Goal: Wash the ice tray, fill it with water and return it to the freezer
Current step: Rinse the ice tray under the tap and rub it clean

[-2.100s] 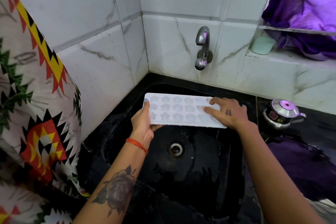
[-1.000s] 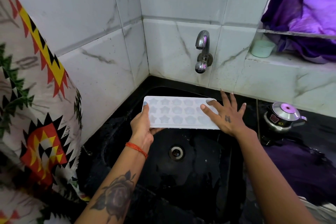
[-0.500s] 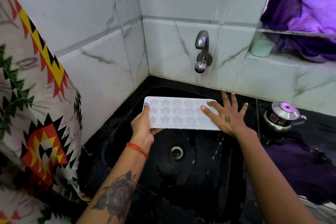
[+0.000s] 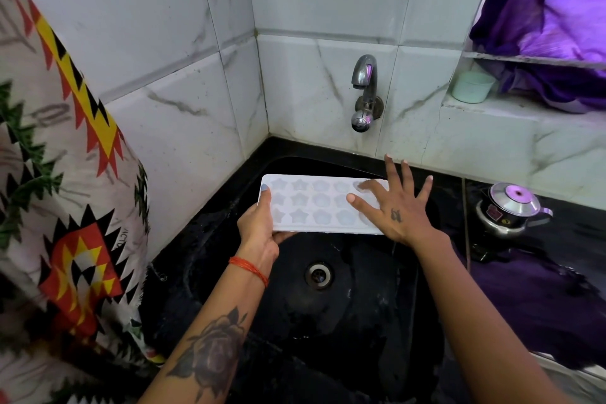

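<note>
A white ice tray (image 4: 314,207) with star and round moulds is held level over the black sink (image 4: 328,321), below the wall tap (image 4: 364,92). My left hand (image 4: 259,229) grips its left end, thumb on top. My right hand (image 4: 393,207) lies flat on the tray's right end with fingers spread, covering that end. No water runs from the tap. Drops fall from the tray's right edge.
A patterned cloth (image 4: 65,207) hangs at the left against the tiled wall. A small steel pot with lid (image 4: 511,210) stands on the black counter at the right, beside a purple cloth (image 4: 541,298). A pale green cup (image 4: 472,87) sits on the ledge. The drain (image 4: 318,275) is open.
My right hand has opened from curled fingers to a flat, spread palm on the tray's right end. The tray has stayed nearly in place over the sink.
</note>
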